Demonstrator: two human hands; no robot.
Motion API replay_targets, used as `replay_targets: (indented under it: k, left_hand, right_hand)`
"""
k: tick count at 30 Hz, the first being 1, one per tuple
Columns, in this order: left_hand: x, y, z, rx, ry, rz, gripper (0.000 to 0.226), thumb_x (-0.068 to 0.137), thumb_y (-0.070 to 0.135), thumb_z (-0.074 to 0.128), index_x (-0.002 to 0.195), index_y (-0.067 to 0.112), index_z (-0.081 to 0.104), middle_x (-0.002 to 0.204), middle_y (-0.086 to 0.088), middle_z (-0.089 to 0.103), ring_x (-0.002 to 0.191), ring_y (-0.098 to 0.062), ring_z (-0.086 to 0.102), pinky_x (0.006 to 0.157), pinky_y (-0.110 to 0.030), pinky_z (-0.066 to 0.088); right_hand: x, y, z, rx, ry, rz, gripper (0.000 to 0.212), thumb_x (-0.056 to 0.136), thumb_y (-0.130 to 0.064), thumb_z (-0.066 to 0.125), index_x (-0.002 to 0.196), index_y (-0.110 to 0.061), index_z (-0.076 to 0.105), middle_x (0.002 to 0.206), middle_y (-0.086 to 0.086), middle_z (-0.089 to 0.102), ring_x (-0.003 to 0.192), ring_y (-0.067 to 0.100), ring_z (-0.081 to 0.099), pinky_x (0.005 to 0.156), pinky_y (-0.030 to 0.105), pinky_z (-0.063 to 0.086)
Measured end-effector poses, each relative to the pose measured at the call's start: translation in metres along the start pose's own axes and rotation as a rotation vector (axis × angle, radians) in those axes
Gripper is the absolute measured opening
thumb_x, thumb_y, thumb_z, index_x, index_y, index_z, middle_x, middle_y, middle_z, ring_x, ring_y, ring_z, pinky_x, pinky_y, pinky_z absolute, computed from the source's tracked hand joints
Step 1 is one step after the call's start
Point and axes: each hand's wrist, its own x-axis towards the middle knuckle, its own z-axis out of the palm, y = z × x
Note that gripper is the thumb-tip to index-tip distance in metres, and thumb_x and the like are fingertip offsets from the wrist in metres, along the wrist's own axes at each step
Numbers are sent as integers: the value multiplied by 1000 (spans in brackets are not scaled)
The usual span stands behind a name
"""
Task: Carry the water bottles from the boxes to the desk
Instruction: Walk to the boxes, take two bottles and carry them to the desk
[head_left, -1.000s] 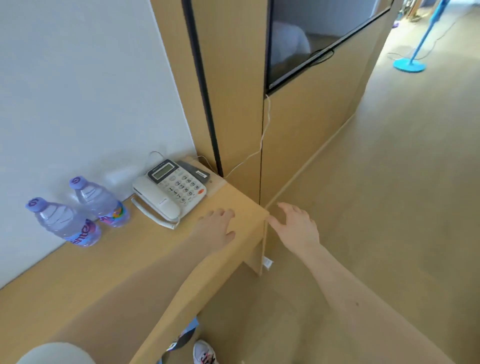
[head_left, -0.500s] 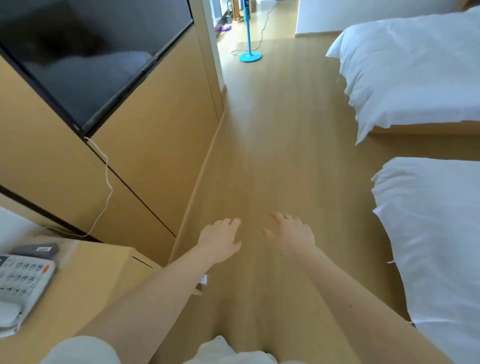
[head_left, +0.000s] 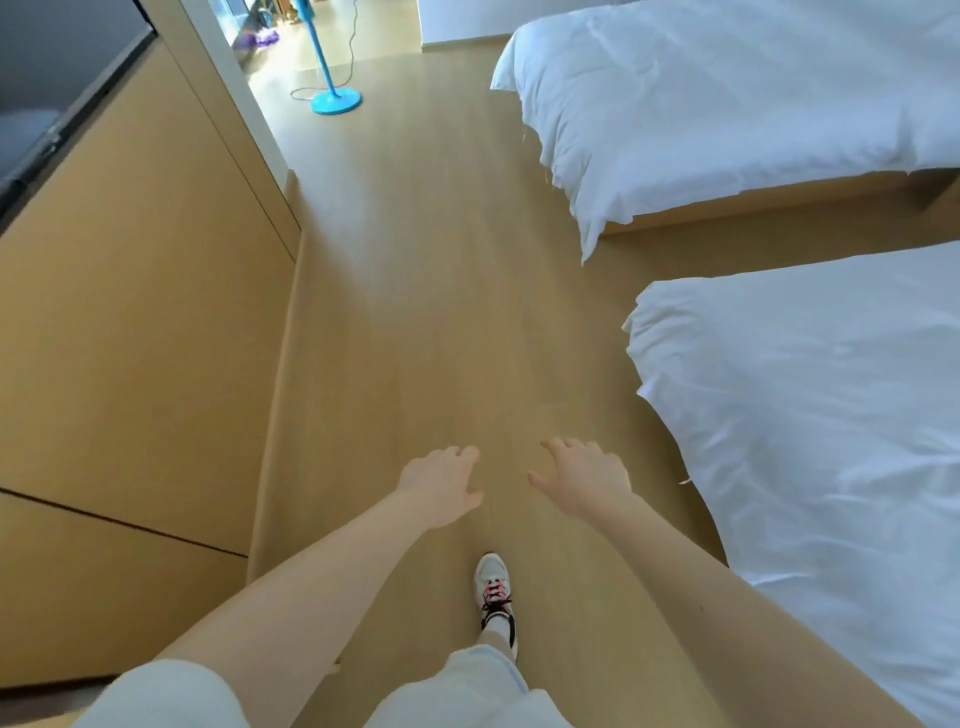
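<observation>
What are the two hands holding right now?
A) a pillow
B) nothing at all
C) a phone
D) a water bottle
B: the left hand and the right hand are both spread above the floor with nothing in their fingers.

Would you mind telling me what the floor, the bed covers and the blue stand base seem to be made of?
The floor looks like pale wood-look laminate or vinyl, matte, with faint lengthwise grain. The bed covers seem white woven fabric, likely cotton: soft creases and folds. The blue stand base is smooth, plastic or painted metal; I cannot tell which.
</observation>
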Motion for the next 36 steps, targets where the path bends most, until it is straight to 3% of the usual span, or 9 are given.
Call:
replay_targets:
  k: [5, 11, 16, 27, 36]
  left_hand:
    - [72, -21, -38, -7, -64, 63, 49, 98, 40, 46, 140, 17, 34, 130, -5, 50, 111, -25, 54, 77, -33, 42]
    - [149, -56, -118, -12, 5, 84, 49, 99, 42, 45, 139, 16, 35, 131, -6, 50, 112, -27, 54, 88, -42, 50]
    - [185, -75, -155, -32, 21, 80, 45, 99, 43, 45, 136, 18, 39, 130, -3, 51, 112, -24, 54, 83, -36, 48]
    - [279, -106, -204, -61, -31, -33, 46, 99, 43, 46, 137, 20, 38, 126, 0, 53, 108, -21, 55, 84, -34, 48]
    - [410, -100, -300, -5, -74, -119, 46, 98, 43, 46, 137, 19, 39, 122, -1, 53, 105, -22, 56, 84, -37, 50]
  right_hand:
    - [67, 6, -55, -5, -8, 67, 57, 98, -51, 40, 148, -25, 31, 146, 1, 43, 131, 23, 42, 97, 37, 40]
    - [140, -6, -124, -5, 80, 64, 55, 99, -49, 40, 147, -23, 33, 143, 2, 45, 129, 23, 44, 97, 38, 43]
    - [184, -13, -158, -29, 70, 48, 54, 99, -48, 40, 147, -23, 33, 143, 3, 44, 127, 23, 46, 95, 37, 43]
    - [329, -14, -219, -58, 29, -75, 52, 100, -48, 38, 145, -22, 36, 140, 3, 47, 122, 24, 50, 88, 36, 44]
    - [469, 25, -296, -8, -20, -125, 53, 100, -49, 38, 145, -21, 36, 139, 5, 48, 122, 25, 51, 91, 38, 46]
